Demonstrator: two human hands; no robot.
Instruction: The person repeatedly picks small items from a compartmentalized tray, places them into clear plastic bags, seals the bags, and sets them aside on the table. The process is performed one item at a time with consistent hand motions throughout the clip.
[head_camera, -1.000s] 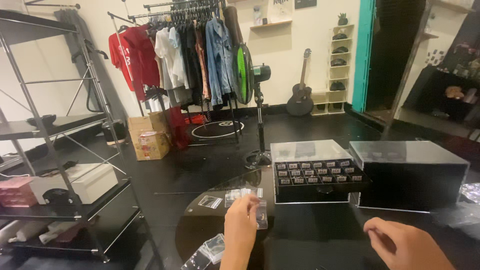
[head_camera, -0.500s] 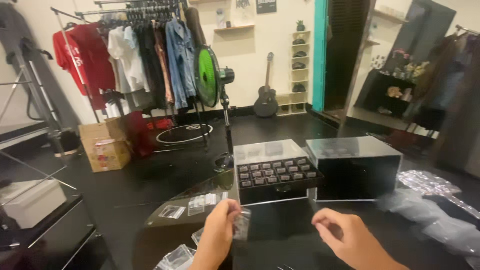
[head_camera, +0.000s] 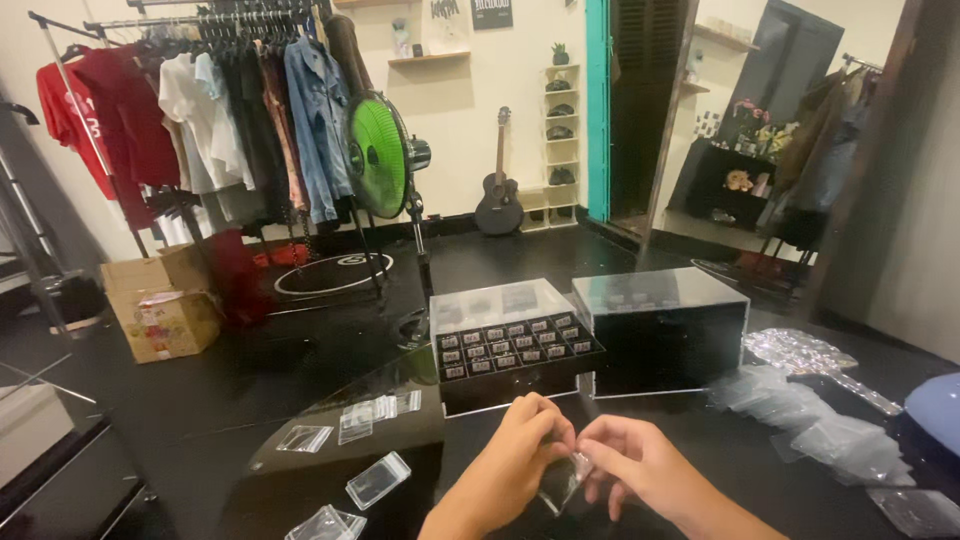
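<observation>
Over a round glass table (head_camera: 330, 405), my left hand (head_camera: 520, 450) and my right hand (head_camera: 635, 465) meet and pinch one small clear plastic bag (head_camera: 562, 482) between the fingertips. Just beyond them stands a black display tray (head_camera: 515, 350) with several small items in rows, under an open clear lid. To its right is a closed black box with a clear top (head_camera: 660, 320).
Several small clear bags (head_camera: 375, 480) lie on the table's left, and a heap of them (head_camera: 830, 430) on the right. Beyond the table are a green standing fan (head_camera: 378, 155), a clothes rack (head_camera: 190, 110), cardboard boxes (head_camera: 165, 305) and a guitar (head_camera: 498, 205).
The view swung to the right. My right hand moved in to the left hand, and both now hold the small bag that the left hand held alone.
</observation>
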